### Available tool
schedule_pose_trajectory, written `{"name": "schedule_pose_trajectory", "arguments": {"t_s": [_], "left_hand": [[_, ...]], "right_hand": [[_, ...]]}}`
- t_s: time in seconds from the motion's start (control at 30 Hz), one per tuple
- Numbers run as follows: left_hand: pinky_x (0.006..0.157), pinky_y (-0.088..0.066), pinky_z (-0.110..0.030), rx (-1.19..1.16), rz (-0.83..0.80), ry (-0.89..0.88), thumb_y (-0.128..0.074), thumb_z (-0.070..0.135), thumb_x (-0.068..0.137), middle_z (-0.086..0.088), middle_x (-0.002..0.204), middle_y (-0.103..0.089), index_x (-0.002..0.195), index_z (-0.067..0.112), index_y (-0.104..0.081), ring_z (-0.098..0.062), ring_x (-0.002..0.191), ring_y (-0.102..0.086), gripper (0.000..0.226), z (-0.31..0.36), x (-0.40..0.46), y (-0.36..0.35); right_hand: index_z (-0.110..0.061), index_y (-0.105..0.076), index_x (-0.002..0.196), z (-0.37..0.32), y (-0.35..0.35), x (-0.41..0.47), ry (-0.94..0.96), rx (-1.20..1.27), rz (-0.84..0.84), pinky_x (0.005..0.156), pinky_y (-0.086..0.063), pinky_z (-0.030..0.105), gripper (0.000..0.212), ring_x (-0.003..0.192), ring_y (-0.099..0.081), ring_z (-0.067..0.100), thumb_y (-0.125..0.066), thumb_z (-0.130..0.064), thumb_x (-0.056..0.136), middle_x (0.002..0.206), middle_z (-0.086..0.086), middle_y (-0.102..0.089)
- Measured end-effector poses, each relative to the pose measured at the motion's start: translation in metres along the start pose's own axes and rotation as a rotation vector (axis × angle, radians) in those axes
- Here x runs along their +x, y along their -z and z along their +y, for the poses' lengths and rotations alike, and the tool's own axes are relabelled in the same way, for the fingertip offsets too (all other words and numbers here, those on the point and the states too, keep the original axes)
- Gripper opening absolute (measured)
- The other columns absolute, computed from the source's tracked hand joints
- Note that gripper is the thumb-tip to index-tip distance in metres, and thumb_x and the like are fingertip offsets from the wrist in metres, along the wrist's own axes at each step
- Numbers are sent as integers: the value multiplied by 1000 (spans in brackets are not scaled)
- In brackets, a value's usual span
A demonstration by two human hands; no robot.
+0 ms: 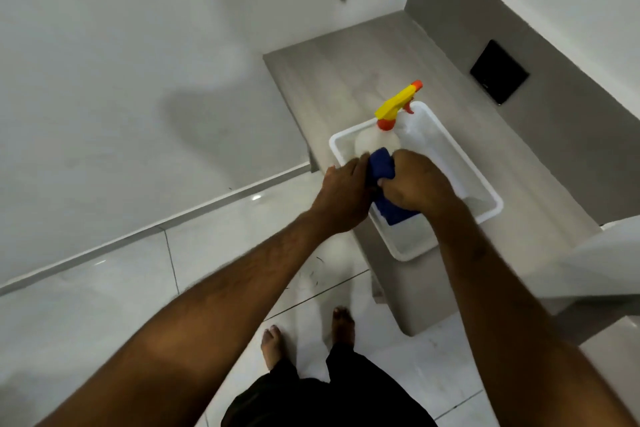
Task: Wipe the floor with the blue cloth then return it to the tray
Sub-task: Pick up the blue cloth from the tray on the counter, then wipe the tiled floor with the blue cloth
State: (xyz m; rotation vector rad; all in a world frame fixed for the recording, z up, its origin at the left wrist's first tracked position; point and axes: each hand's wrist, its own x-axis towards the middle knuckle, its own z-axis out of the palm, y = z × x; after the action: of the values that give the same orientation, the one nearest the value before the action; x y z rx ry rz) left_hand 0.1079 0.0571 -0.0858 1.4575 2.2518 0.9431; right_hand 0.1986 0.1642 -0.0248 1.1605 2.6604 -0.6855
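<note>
The blue cloth (382,166) is bunched between both hands over the near end of a white plastic tray (485,194). My left hand (341,194) grips its left side. My right hand (417,184) closes over its top and right side, hiding much of it. A lower fold of the cloth hangs inside the tray. The tray rests on a grey ledge (346,73), its near corner sticking out past the ledge's edge. The glossy white tiled floor (214,246) lies below, to the left.
A clear spray bottle with a yellow and orange trigger head (398,104) stands in the tray's far end. A black square plate (498,72) is set in the grey wall. My bare feet (273,340) stand on the tiles. A white fixture (595,260) lies at right.
</note>
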Motion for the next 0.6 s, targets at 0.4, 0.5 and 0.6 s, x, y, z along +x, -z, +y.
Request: {"name": "schedule_pose_trajectory", "arguments": {"t_s": [0.4,0.5,0.6], "left_hand": [[105,-44,-37,-301,-10,535,-58,53,90,-2,146,-49,147,20,-33,-14,131,-47,70,-169,-128,85],[111,-35,-32,-142,-98,576,-54,52,93,-11,153,-41,150,12,-27,-24,138,-40,74,-217,-151,58],[110,-28,-25,66,-166,546,-53,49,94,-19,149,-43,149,5,-29,-32,135,-41,75,-279,-172,4]], "right_hand": [[-15,-49,121,-150,-100,15,224,108,-293,86,-52,40,35,96,-59,23,-63,-22,89,111,6,-62],[-14,-47,124,-144,-174,38,158,111,-369,87,-53,41,38,97,-60,24,-63,-20,90,113,8,-63],[-14,-46,125,-118,-265,66,82,123,-396,78,-50,38,39,91,-58,25,-62,-20,90,115,10,-63]]}}
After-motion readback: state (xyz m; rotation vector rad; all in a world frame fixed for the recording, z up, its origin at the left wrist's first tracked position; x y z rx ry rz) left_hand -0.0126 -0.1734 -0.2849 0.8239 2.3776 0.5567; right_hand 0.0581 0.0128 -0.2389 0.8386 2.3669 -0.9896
